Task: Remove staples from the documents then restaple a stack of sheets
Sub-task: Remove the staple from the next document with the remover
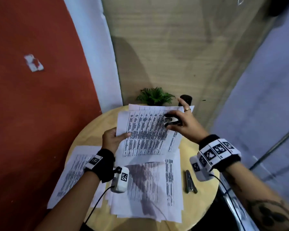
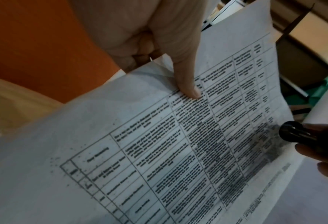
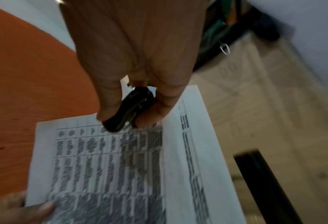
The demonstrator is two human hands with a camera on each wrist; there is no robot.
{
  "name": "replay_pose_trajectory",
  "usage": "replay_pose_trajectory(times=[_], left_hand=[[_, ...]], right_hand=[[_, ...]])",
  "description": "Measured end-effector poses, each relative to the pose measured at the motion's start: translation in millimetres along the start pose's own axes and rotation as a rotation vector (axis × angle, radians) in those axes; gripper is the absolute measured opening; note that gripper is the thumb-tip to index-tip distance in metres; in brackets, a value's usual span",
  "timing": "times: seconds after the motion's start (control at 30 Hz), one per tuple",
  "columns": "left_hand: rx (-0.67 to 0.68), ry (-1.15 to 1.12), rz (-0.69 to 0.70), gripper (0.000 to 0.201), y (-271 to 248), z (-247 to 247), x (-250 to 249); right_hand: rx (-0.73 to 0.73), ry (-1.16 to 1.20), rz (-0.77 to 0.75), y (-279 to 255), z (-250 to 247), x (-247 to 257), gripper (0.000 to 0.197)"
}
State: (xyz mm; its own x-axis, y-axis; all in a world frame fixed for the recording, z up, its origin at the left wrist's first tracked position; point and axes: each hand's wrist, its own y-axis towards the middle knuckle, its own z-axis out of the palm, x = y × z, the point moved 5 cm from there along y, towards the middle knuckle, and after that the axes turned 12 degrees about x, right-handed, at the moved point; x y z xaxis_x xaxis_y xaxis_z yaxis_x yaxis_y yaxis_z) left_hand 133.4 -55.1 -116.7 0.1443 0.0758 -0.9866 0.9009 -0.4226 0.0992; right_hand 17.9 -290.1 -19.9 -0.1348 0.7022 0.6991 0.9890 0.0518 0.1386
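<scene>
My left hand (image 1: 114,138) holds a printed document (image 1: 145,134) lifted above the round table, thumb (image 2: 188,84) on top of the page and the other fingers underneath. My right hand (image 1: 177,121) pinches a black staple remover (image 1: 171,121) over the sheet's far right part; the remover (image 3: 128,109) sits between thumb and fingers, and it (image 2: 297,133) also shows at the page's edge. More printed sheets (image 1: 150,187) lie stacked on the table below, and another pile (image 1: 72,174) lies at the left. A metal stapler (image 1: 190,181) lies on the table to the right of the stack.
The round wooden table (image 1: 200,200) has a small green plant (image 1: 154,96) and a dark cylinder (image 1: 186,99) at its far edge. A red wall stands to the left, a pale wall to the right. Wrist camera cables hang over the near papers.
</scene>
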Motion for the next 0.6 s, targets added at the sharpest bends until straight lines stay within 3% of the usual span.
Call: replay_pose_trajectory(times=[0.13, 0.3, 0.33, 0.4, 0.43, 0.47, 0.53, 0.6], left_hand=[[0.005, -0.039, 0.060, 0.018, -5.4, -8.6, -27.2], [0.016, -0.023, 0.085, 0.016, -10.7, -15.6, -60.5], [0.012, -0.022, 0.097, 0.027, -8.7, -18.7, -68.4], [-0.058, -0.040, 0.143, 0.088, -5.6, -24.0, -89.3], [-0.109, 0.013, 0.192, 0.112, -5.7, -26.5, -103.7], [-0.149, 0.151, 0.270, 0.122, -7.7, -26.0, -121.6], [-0.197, 0.578, 0.478, 0.120, -21.0, -14.6, -170.8], [-0.128, 0.909, 0.511, 0.103, -35.2, 8.1, -210.6]], right_hand=[[0.196, -0.220, 0.002, 9.4, -29.7, 21.2, 0.039], [0.217, -0.156, -0.059, 4.0, -46.4, 46.3, 0.041], [0.223, -0.154, -0.072, 2.3, -47.6, 51.7, 0.040], [0.234, -0.150, -0.103, -1.3, -50.4, 63.0, 0.038], [0.241, -0.142, -0.121, -2.6, -51.7, 69.6, 0.038], [0.247, -0.132, -0.131, -4.0, -53.0, 74.8, 0.038], [0.253, -0.134, -0.157, -6.1, -55.9, 85.8, 0.039], [0.270, -0.139, -0.180, -8.9, -58.1, 97.2, 0.039]])
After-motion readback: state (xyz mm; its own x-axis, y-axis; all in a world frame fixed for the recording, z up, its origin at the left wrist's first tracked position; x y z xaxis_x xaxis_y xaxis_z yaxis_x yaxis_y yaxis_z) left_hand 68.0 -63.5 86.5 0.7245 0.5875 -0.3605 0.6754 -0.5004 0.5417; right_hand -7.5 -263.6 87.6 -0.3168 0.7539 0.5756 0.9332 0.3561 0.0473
